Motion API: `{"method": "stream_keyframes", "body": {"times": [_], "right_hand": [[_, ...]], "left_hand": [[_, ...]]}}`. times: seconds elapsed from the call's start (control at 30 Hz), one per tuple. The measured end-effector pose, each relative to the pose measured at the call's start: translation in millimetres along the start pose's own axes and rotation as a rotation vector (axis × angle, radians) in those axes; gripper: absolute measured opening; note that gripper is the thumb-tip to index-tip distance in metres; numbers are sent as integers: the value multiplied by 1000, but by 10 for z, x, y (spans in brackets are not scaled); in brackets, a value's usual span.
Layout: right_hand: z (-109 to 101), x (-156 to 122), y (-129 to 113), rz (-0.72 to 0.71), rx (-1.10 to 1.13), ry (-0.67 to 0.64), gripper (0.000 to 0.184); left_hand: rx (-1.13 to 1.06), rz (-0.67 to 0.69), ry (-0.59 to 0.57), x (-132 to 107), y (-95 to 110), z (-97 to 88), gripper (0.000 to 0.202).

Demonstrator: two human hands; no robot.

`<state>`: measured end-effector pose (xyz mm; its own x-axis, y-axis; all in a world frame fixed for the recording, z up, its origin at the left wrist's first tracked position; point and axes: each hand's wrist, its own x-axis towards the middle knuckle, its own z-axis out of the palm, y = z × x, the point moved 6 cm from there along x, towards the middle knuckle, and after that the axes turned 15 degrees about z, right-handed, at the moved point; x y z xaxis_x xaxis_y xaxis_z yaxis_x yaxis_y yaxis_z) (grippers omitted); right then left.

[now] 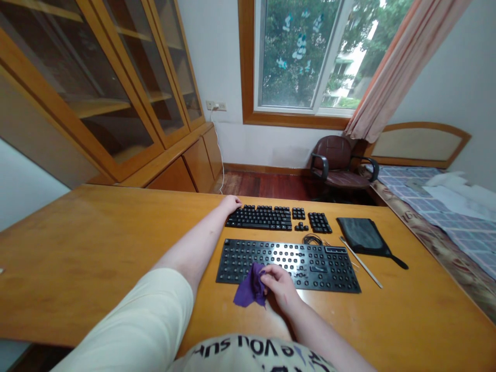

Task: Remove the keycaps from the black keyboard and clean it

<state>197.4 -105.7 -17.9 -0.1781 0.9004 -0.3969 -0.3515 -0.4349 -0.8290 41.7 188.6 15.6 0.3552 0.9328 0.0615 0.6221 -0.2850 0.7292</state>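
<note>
My left hand (pixel 231 203) reaches to the far left corner of a block of loose black keycaps (pixel 263 218), its fingers pinched together. What sits between those fingertips, if anything, is too small to make out. In my right hand (pixel 280 285) a crumpled purple cloth (pixel 250 290) is gripped between thumb and fingers. The cloth hangs over the near edge of a black keyboard base (pixel 329 271), stripped of keycaps, with rows of switches showing. Some of its near-edge switches are hidden by the cloth and hand.
Further keycap groups (pixel 320 222) lie to the right. Behind the keyboard base is a coiled black cable (pixel 312 239). A thin pale stick (pixel 360 262) and a black mesh pouch (pixel 364 235) lie on the wooden table (pixel 96 248). Beyond stand an office chair (pixel 335 160) and a bed (pixel 437 191).
</note>
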Motion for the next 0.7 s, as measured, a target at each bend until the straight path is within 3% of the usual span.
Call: {"method": "stream_keyframes", "body": {"times": [0.17, 0.3, 0.5, 0.6, 0.7], "right_hand": [[10, -7, -14, -8, -2, -8, 28], [17, -18, -30, -16, -28, -13, 27], [20, -27, -32, -25, 55, -46, 27], [12, -41, -72, -44, 191, -59, 23], [-9, -57, -137, -70, 305, -47, 22]], "left_hand": [[-47, 55, 164, -144, 212, -182, 10], [-161, 146, 263, -474, 538, -228, 13], [-428, 251, 297, -1459, 949, 137, 15], [-591, 181, 349, -1915, 995, 392, 14], [-606, 134, 398, -2197, 1062, 573, 14]]}}
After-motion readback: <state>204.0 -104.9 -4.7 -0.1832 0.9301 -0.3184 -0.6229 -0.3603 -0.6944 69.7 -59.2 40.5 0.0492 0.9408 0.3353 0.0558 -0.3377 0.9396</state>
